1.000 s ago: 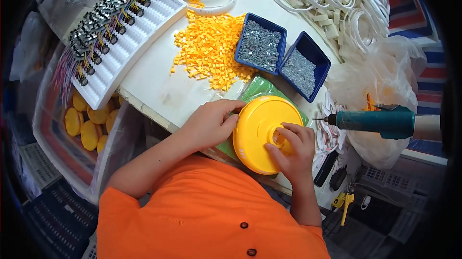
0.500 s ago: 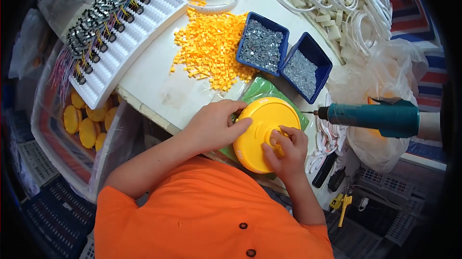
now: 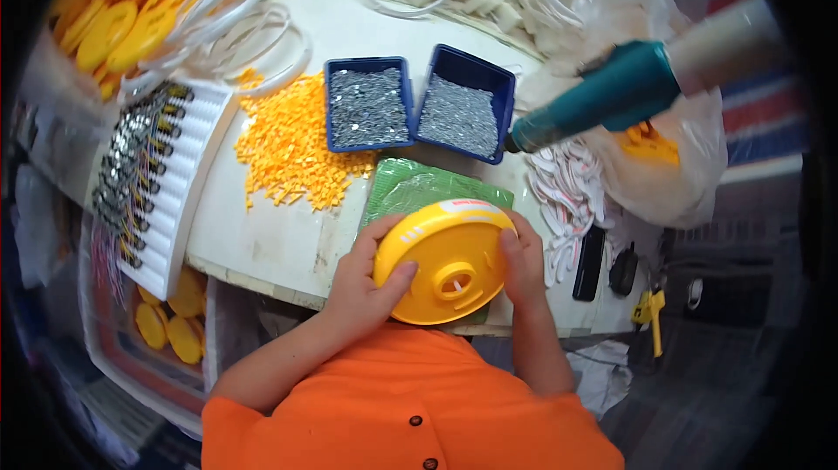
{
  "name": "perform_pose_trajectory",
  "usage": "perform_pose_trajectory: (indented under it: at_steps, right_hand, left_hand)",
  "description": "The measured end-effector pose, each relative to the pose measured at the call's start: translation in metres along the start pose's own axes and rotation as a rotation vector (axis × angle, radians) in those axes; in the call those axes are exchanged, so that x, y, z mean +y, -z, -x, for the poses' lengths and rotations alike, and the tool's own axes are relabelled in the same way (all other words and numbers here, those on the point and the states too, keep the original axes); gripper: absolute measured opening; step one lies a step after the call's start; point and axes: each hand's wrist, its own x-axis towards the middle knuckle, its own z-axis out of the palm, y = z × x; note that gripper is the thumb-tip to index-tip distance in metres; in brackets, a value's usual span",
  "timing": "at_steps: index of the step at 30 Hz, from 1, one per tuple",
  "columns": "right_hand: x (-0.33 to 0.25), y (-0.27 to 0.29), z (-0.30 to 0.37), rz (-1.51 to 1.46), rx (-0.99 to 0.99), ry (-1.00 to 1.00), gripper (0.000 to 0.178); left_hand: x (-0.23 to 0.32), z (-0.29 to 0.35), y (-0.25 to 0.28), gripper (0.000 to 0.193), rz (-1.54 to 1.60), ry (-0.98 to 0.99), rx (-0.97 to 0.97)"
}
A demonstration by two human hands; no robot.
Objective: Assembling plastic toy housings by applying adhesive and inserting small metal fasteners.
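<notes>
A round yellow plastic housing (image 3: 419,282) is held between my two hands, tilted so that its face with a raised central hub and an opening shows. My left hand (image 3: 362,269) grips its left rim, thumb lying on the face. On the right rim, my right hand (image 3: 524,265) is closed with the thumb at the edge. Just behind the housing lies a green pad (image 3: 419,184) under clear plastic film. A teal electric screwdriver (image 3: 602,95) hangs to the right, apart from my hands.
Two blue bins (image 3: 367,143) of small metal parts stand beyond the pad. Loose small yellow pieces (image 3: 292,143) are heaped left of them. A white foam tray (image 3: 188,199) bears wired parts. White cables (image 3: 563,199) lie right, near a black object (image 3: 589,265).
My right hand has moved from the housing's hub to its right rim, and the housing is now tilted up. The view has shifted, and the screwdriver now slants at another angle.
</notes>
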Motion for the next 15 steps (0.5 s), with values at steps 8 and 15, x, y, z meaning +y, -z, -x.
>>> perform_pose_trajectory:
  at_steps: [8,15]
  right_hand:
    - [-0.095,0.026,-0.011,0.687,-0.376,0.717,0.049]
    - [0.005,0.021,0.043,1.151,-0.201,0.862,0.031]
  left_hand:
    - [0.075,-0.069,0.044,0.071,-0.712,-0.727,-0.371]
    - [0.013,-0.039,0.047,0.037,-1.014,-0.840,-0.597]
